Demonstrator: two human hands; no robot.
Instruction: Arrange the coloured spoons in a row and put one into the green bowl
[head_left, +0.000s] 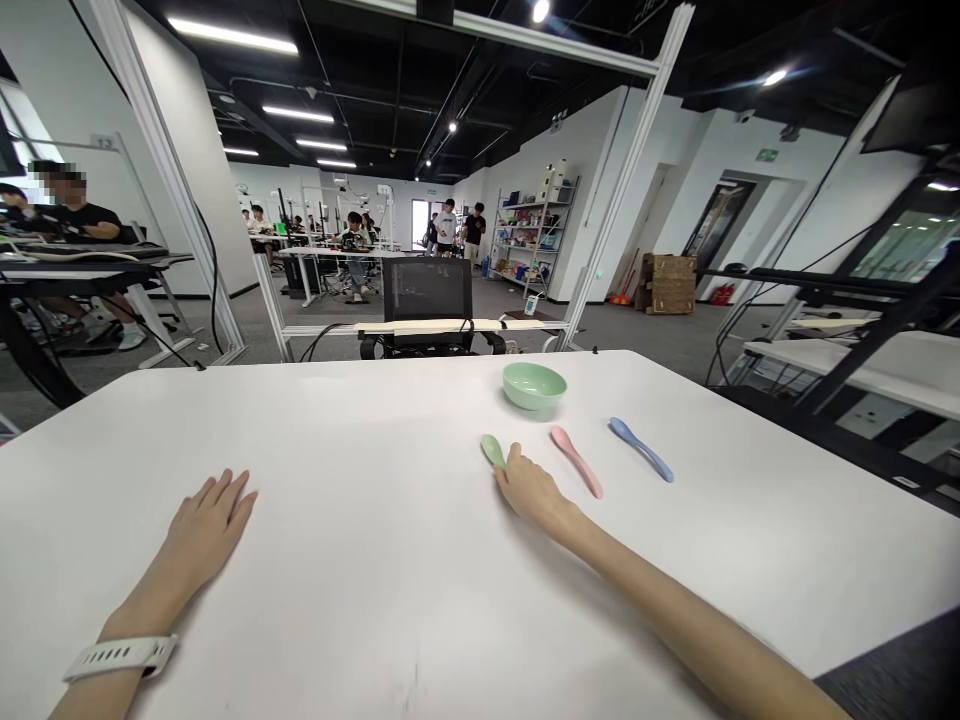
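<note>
My right hand [531,490] lies over the handle of a pale green plastic spoon [493,451], hiding most of the handle, and only the spoon's head shows past my fingers. I cannot tell whether the fingers grip it. To the right of that hand lie a pink plastic spoon [576,460] and a blue plastic spoon [641,449], both apart from it. A pale green bowl [534,386] stands beyond them on the white table [300,430]. My left hand [206,525] rests flat on the tabletop, fingers apart, holding nothing, with a white band on its wrist.
A white metal frame post [626,170] rises behind the table's far edge, and a black mesh office chair [427,290] stands beyond it. Further back, several people sit or stand at other workstations, near a shelf unit [532,235].
</note>
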